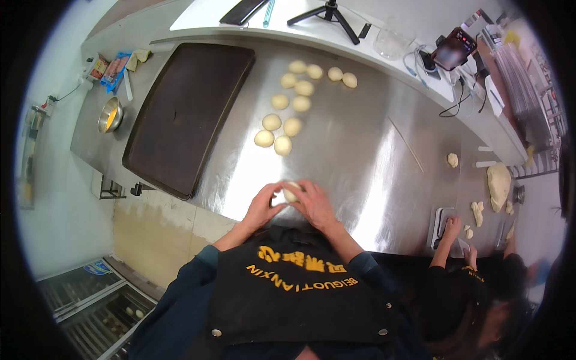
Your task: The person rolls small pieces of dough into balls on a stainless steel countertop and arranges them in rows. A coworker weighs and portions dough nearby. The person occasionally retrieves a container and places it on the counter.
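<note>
A pale dough ball [290, 193] is between my two hands, just above the steel worktable [342, 180] near its front edge. My left hand [264, 206] curves around its left side, with thumb and fingers spread around a gap. My right hand [315, 204] covers its right side, the fingers over the top. The hands hide part of this ball. Farther back, several smooth dough balls [292, 127] lie in a loose double row running away from me. A separate pair of dough balls [342, 77] lies to the right of the row's far end.
A dark baking tray [189, 117] lies left, beyond it a metal bowl [110, 115] with yellow contents. A thin stick [406, 145] lies right. A co-worker's hand [451, 229] is at a scale [441, 225], near a large dough mass [498, 186]. A shelf [279, 27] bears a tripod [330, 13].
</note>
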Motion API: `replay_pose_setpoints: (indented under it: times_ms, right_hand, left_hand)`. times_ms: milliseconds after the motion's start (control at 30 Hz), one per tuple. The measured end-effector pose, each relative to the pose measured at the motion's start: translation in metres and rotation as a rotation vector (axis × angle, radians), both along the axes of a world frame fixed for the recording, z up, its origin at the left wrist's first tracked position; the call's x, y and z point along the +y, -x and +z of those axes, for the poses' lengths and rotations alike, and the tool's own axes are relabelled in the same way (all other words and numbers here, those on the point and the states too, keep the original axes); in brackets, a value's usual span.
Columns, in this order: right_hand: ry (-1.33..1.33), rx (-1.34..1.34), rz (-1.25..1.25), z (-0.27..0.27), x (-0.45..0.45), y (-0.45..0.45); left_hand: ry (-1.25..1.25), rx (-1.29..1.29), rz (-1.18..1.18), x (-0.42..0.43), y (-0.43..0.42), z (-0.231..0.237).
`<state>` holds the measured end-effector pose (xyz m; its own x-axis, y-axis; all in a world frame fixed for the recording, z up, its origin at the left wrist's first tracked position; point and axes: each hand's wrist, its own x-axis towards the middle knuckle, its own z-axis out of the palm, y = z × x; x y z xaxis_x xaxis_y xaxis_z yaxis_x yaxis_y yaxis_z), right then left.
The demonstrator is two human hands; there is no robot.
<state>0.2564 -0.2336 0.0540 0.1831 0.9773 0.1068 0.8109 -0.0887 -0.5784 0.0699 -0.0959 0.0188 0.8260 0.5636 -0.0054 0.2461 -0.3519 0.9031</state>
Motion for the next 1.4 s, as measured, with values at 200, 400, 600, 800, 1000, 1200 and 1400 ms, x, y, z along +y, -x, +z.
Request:
replay_pose_setpoints:
  times_ms: [200, 400, 600, 800, 1000, 1200, 1400]
  right_hand:
    - [0.036, 0.46, -0.109, -0.013, -0.005, -0.016]
    - [0.004, 0.889, -0.542, 0.019, 0.034, -0.103]
    - [-0.343, 0.028, -0.246, 0.069, 0.134, -0.244]
    - [0.146, -0.195, -0.131, -0.011, 0.196, -0.294]
    - [-0.304, 0.375, -0.471, -0.053, 0.134, -0.29]
    - [-0.396, 0.815, -0.725, -0.048, -0.002, -0.257]
    - [-0.376, -0.226, -1.184, -0.029, -0.14, -0.343]
  left_hand:
    - [-0.024, -0.071, 0.054, -0.002, 0.0, 0.004]
    - [-0.034, -0.085, 0.153, -0.006, -0.003, 0.01]
    - [-0.054, -0.094, 0.197, -0.006, -0.006, 0.008]
    - [-0.103, -0.064, 0.234, -0.011, -0.006, -0.006]
    - [-0.182, -0.045, 0.195, -0.01, -0.009, -0.014]
    - [-0.215, 0.006, 0.177, -0.01, -0.006, -0.018]
    - [-0.252, 0.033, 0.159, -0.011, -0.007, -0.018]
